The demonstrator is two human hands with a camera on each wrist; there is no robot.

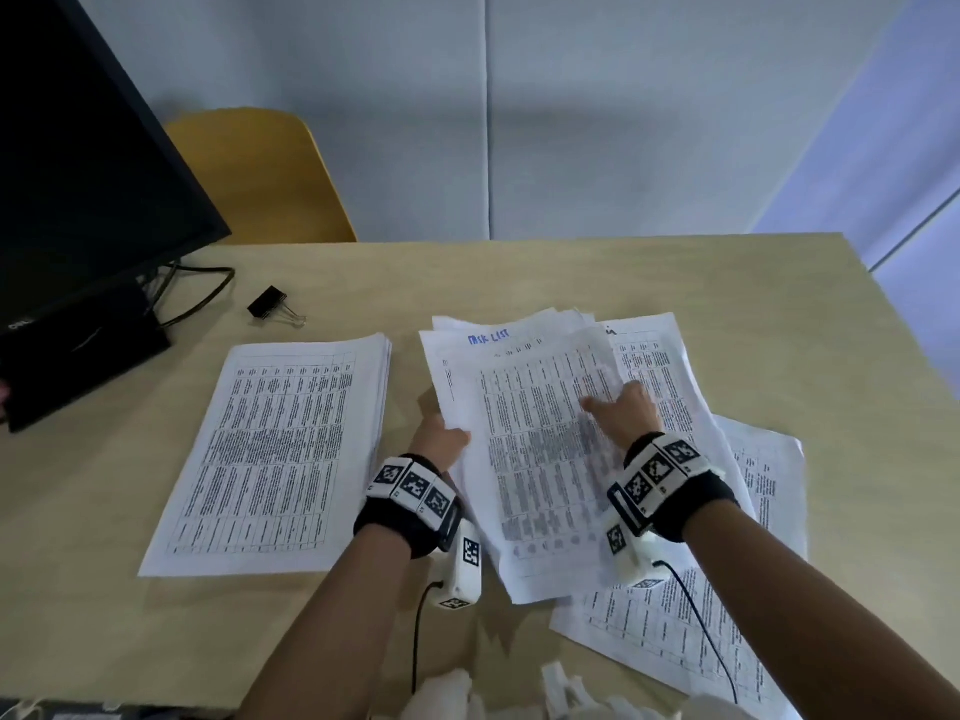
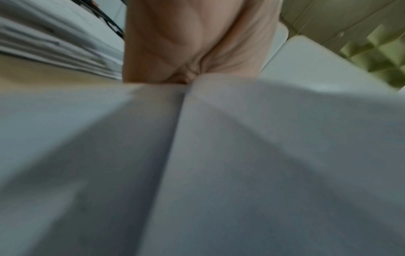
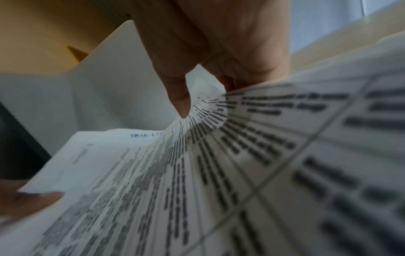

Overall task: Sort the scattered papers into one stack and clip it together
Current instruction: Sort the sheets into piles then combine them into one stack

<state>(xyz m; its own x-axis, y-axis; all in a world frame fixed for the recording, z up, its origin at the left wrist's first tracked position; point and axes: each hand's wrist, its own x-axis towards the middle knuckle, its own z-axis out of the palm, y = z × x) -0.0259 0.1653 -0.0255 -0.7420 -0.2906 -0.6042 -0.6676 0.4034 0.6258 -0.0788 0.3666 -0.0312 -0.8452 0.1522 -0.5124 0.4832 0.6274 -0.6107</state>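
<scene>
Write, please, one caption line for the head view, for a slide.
Both hands, left hand and right hand, lift loose sheets beside a neat stack; binder clip waits.

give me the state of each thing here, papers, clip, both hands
neat stack: squared up, flat on the table, unclipped
lifted sheets: held between both hands
loose papers: fanned out, unsorted
binder clip: lying apart from the papers, unused
left hand: grips the lifted sheets' left edge
right hand: pinches the lifted sheets

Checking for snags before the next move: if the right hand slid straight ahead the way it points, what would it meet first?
Probably only more paper: the right hand points up and slightly left across the held sheets, toward the page headed in blue handwriting. Past it, bare table. Depth is uncertain.
</scene>
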